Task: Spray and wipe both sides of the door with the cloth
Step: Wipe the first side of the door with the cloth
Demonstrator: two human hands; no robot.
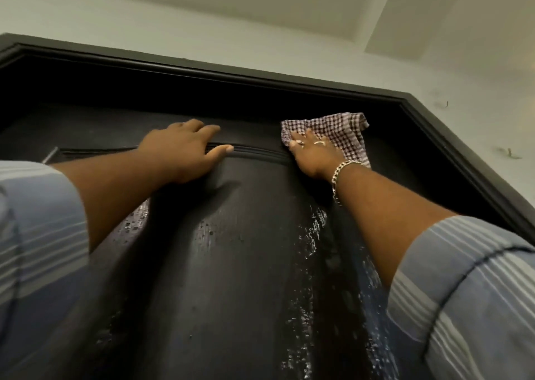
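White wall and ceiling fill the upper frame above a dark door (231, 264). Right hand (314, 155), fingers spread flat, presses a checked cloth (341, 132) at centre right; left hand (185, 151) braces open at centre. Wiping appears underway; wet streaks lower right likely need passes next.
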